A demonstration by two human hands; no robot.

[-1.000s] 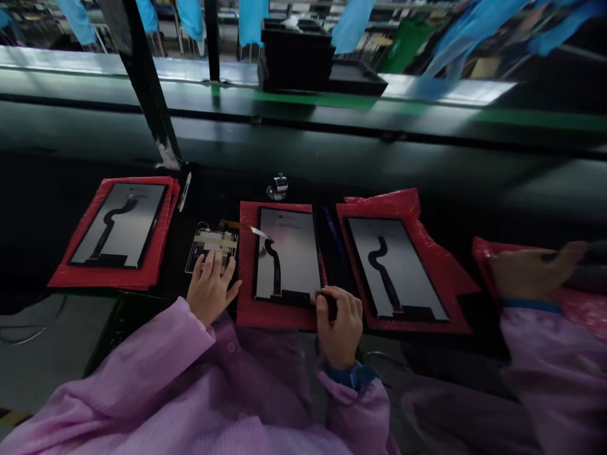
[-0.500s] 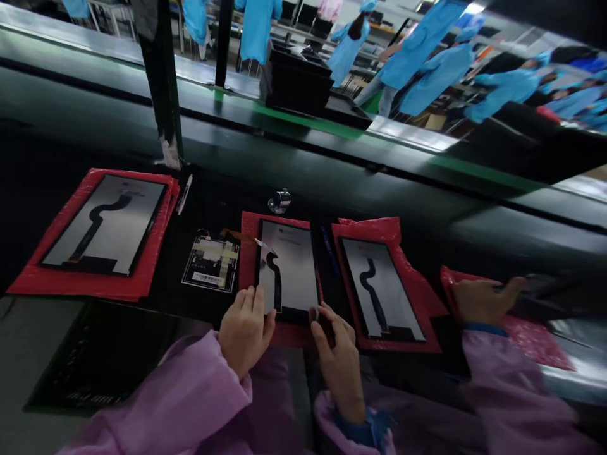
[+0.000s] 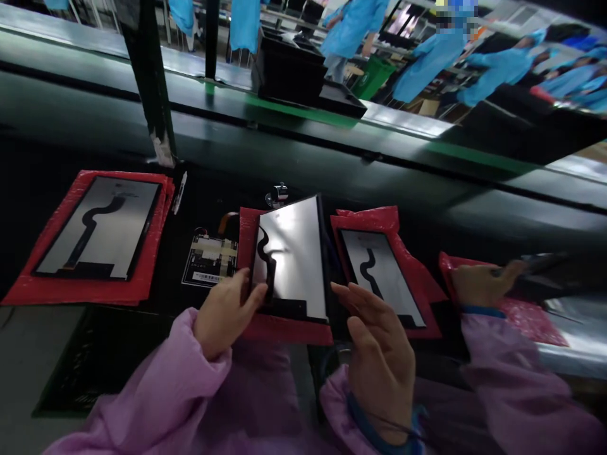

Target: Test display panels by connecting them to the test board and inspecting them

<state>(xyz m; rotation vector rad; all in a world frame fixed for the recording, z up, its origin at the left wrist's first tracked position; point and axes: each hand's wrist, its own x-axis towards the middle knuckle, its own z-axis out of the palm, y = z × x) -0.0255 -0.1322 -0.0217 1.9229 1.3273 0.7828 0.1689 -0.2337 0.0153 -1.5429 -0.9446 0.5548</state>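
Note:
In front of me a display panel (image 3: pixel 301 253) stands tilted, its right side raised off a red plastic sheet (image 3: pixel 289 330). A black flex cable (image 3: pixel 265 259) curves along the panel's left part. My left hand (image 3: pixel 227 311) grips the panel's lower left edge between thumb and fingers. Beside the lower right edge is my right hand (image 3: pixel 382 347), fingers stretched and holding nothing; whether its fingertips touch the panel I cannot tell. Left of the panel lies a small circuit board (image 3: pixel 210 259) with yellowish tape and an orange ribbon (image 3: pixel 229 221) at its top.
More panels lie on red sheets, a left panel (image 3: pixel 99 227) and a right panel (image 3: pixel 382 272). Behind are a white pen (image 3: pixel 180 193) and a small shiny metal piece (image 3: pixel 277 194). At right, another person's hand (image 3: pixel 481 284) touches red wrap. A dark post (image 3: pixel 147 82) rises at back left.
The panel has tilted up on its right side, and the orange ribbon is now apart from its flex cable. My right hand has moved right and opened; my left shifted slightly left.

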